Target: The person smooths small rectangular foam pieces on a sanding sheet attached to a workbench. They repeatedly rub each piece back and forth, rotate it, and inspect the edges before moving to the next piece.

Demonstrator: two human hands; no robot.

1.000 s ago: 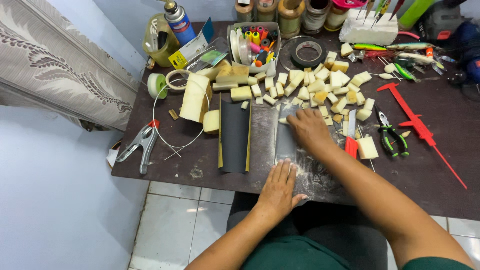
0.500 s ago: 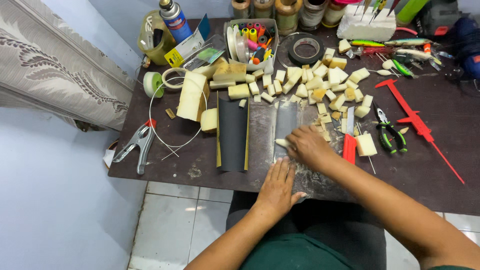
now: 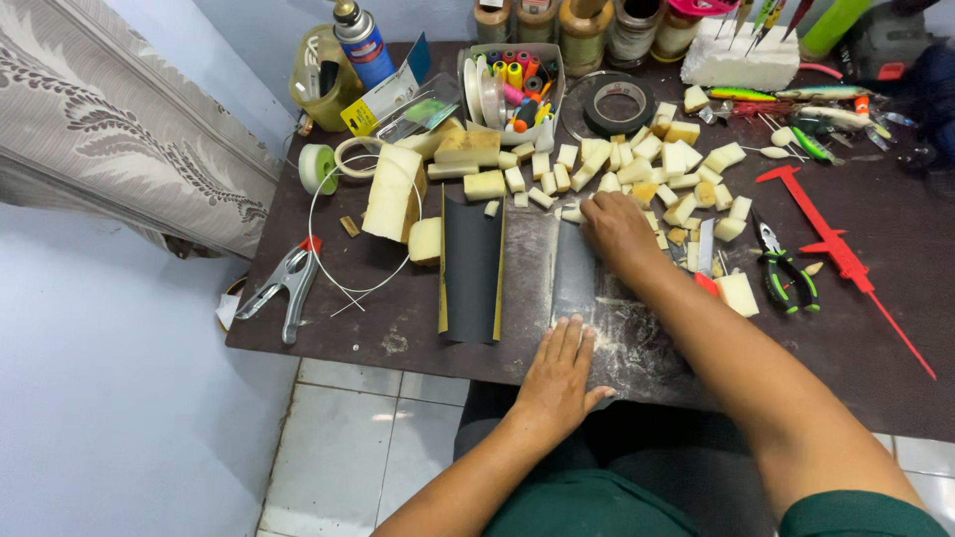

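On the dark table (image 3: 895, 328), a grey sandpaper sheet (image 3: 577, 268) runs near to far. Left hand (image 3: 559, 373) lies released, flat on its near end; right hand (image 3: 619, 231) clenches something hidden at its far end.

The right hand (image 3: 619, 234) lies knuckles up on the grey sanding sheet (image 3: 575, 268), so whatever sits under its palm and fingers is hidden. The left hand (image 3: 559, 373) covers the sheet's near end at the table (image 3: 328, 328) edge. Along the top edge, a row of jars (image 3: 587, 25) is cut off, lids out of view, as is the nozzle of the blue gas canister (image 3: 360, 45). At the top right, a dark power tool (image 3: 880, 50) is partly cropped. The fishing lures (image 3: 796, 94) are too small to make out detail. Both forearms run out past the bottom edge.
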